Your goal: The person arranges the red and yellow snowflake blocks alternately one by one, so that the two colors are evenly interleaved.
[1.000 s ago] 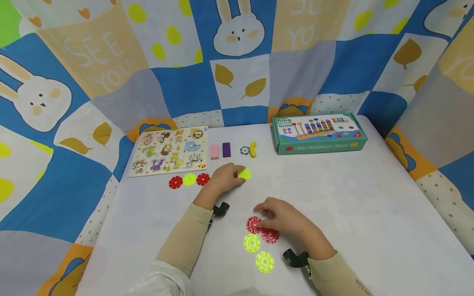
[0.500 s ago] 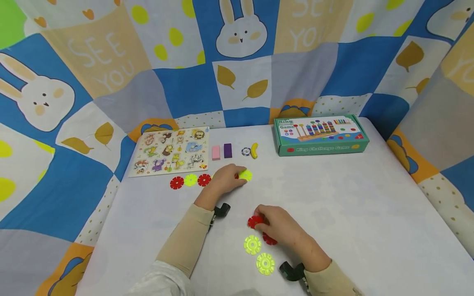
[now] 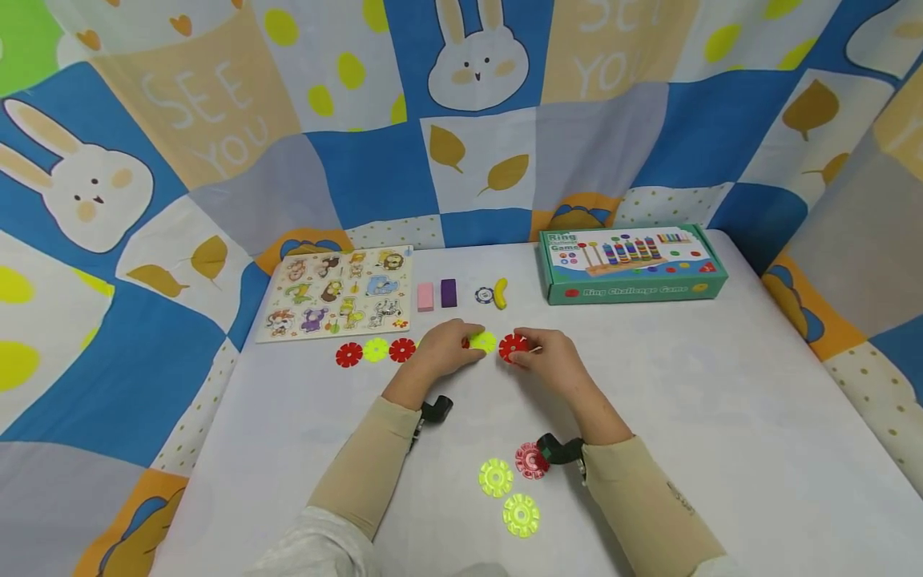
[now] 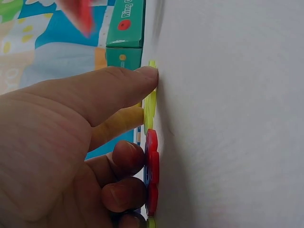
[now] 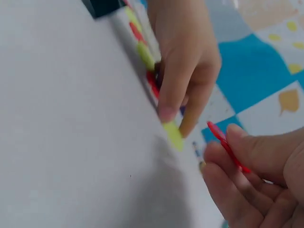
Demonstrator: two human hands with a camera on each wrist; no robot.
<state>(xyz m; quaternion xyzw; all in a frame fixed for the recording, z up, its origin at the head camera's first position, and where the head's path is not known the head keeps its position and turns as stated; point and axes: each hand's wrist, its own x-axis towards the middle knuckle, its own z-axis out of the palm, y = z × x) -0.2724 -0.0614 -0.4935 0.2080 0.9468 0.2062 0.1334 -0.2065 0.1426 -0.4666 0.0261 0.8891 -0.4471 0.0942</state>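
Note:
My left hand point(image 3: 443, 353) lies over a row of flower-shaped plastic discs. Its thumb and index finger grip the edges of a yellow-green disc point(image 4: 150, 107) at the row's right end, while other fingertips touch a red disc point(image 4: 153, 175) beside it. Just to the right, my right hand point(image 3: 555, 361) pinches another red disc point(image 3: 512, 348), held above the cloth in the right wrist view. Farther left in the row are a red disc point(image 3: 349, 355), a yellow-green disc point(image 3: 376, 350) and a second red one point(image 3: 401, 350); my left hand hides the part between.
Nearer me lie a red disc point(image 3: 530, 461), partly behind the right wrist camera, and two yellow-green discs point(image 3: 496, 478). Behind the row are an animal puzzle board point(image 3: 335, 292), a pink block point(image 3: 425, 296), a purple block point(image 3: 449, 292), a round chip point(image 3: 484, 295), a toy banana point(image 3: 501, 293) and a green game box point(image 3: 634, 268).
My right hand has picked up a red disc from the near group and carried it forward to the row's right end. The left hand has stayed on the yellow-green disc.

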